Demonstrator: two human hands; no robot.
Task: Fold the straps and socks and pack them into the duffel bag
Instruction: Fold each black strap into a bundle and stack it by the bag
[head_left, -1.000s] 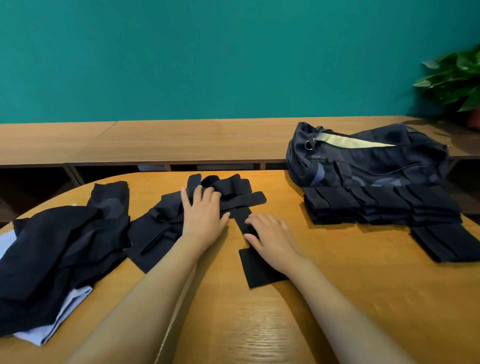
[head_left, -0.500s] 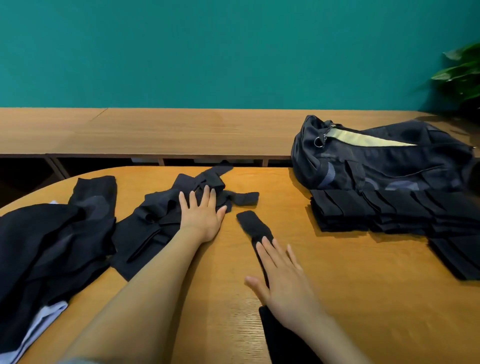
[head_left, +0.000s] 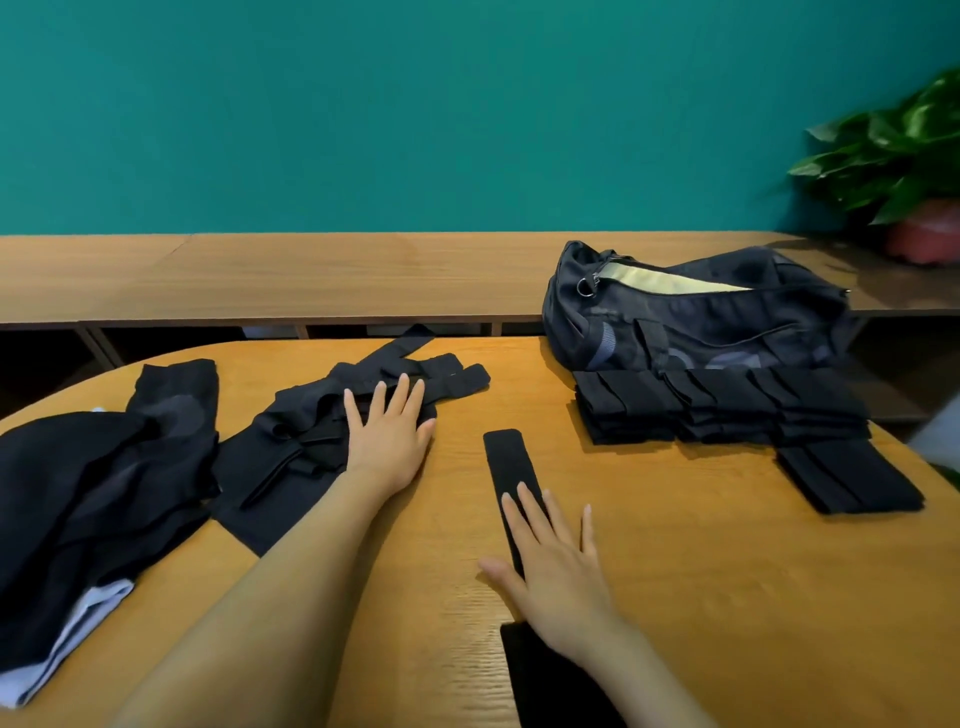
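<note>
**A:** Well, where is the piece being worked on?

**B:** A long black strip (head_left: 511, 475) lies flat on the table (head_left: 727, 597), left of the duffel bag (head_left: 696, 317) and nearer the camera; sock or strap, I cannot tell; its near end passes under the right hand (head_left: 556, 577) and runs off the bottom edge.

**A:** And the hands?

**B:** The right hand lies flat on the strip, fingers straight and spread, gripping nothing; the left hand (head_left: 387, 436) presses flat, fingers straight, on a tangled heap of black straps (head_left: 311, 431), further left of the bag.

**A:** And the bag itself?

**B:** Its zip gapes on a pale lining; what is inside is hidden; a folded black stack (head_left: 722, 410) sits right against its front, with one more folded piece (head_left: 852, 480) nearer still. Far left of the bag, dark clothes (head_left: 98, 493) cover something pale, partly out of frame; behind the bag to the right is a blurred plant (head_left: 904, 150).
</note>
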